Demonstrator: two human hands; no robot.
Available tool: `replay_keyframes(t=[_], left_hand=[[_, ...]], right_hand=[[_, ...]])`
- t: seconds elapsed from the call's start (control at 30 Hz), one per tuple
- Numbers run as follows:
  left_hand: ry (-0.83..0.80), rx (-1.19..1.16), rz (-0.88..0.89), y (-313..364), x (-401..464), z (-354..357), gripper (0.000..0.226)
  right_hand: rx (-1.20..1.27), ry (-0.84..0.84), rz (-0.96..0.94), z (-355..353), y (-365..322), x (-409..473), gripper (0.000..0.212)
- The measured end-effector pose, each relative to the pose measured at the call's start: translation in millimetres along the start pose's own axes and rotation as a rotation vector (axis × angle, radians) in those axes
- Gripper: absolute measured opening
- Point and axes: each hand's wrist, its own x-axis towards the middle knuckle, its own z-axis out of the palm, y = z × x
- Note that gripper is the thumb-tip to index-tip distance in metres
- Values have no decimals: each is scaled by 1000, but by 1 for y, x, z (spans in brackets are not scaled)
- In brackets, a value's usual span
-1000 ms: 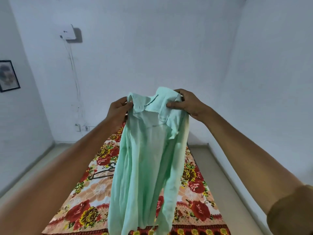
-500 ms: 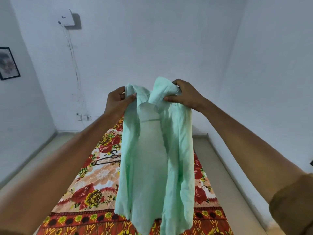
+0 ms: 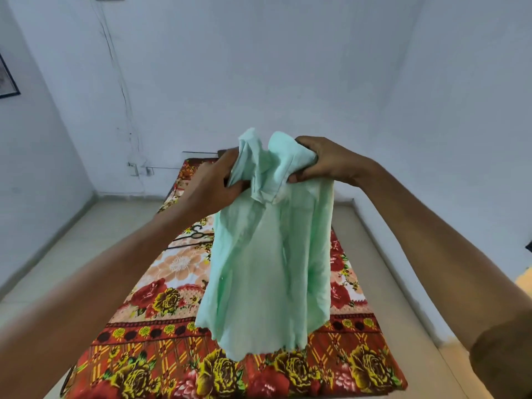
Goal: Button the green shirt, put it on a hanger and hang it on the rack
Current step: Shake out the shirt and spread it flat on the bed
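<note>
- shirt [image 3: 267,272] held up in the air over the bed [image 3: 178,326], hanging down from its bunched collar, hem loose above the flowered sheet and not touching it.
- left hand [image 3: 213,185] gripping the left side of the collar, fingers curled round a fold of cloth, thumb pressed in from the near side.
- right hand [image 3: 325,159] gripping the right side of the collar, fingers wrapped over the top of a wad of fabric, thumb under it.
- compared with half a second ago: hands drawn closer together, collar now crumpled between them instead of spread; front opening no longer showing as a clear gap.
- shirt seen lower in view than before, both hands below their earlier height; more of the bed visible beneath, its near patterned border now fully in sight.
- view tilted down since then: white box on the wall nearly gone past the top edge, picture frame [image 3: 7,79] slid to the far left edge.
- hanger [image 3: 193,237] lying flat on the sheet, left of the shirt, partly hidden behind the cloth; same spot on the bed as earlier.
- buttons: cannot tell whether any are fastened, cloth too bunched.
- wire [image 3: 121,82] running down the back wall to a socket [image 3: 133,168] near the head of the bed.
</note>
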Motion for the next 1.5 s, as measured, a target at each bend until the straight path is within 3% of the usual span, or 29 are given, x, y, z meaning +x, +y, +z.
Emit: replay_keyframes(t=[0.17,0.33,0.43,0.5,0.67,0.9,1.2,1.37,1.5], left_hand=[[76,-34,-58,1,0,8,58],[27,-44,-132,-22,-1,37,54],[-43,-44,-173,-49,-6,68,61],[-102,-27,-232,-74,-8,93,66],[-317,-36,-409,-153,-17,176,72],[-582,46,-586,-284,-17,297,84],[-677,70,-752,-429,-37,442,89],[-633,18,-831,-506,-64,508,76],[-622,-78,-931,-543,-90,544,72]], right_hand=[[-7,60,14,8,1,3,45],[-107,63,62,20,27,24,43],[-161,44,128,38,62,46,57],[-205,29,146,51,94,67,69],[-239,-64,239,91,198,128,69],[-198,-158,320,148,363,228,51],[-194,-196,420,238,553,322,73],[-235,-203,470,282,629,348,58],[-295,-126,551,323,677,339,63]])
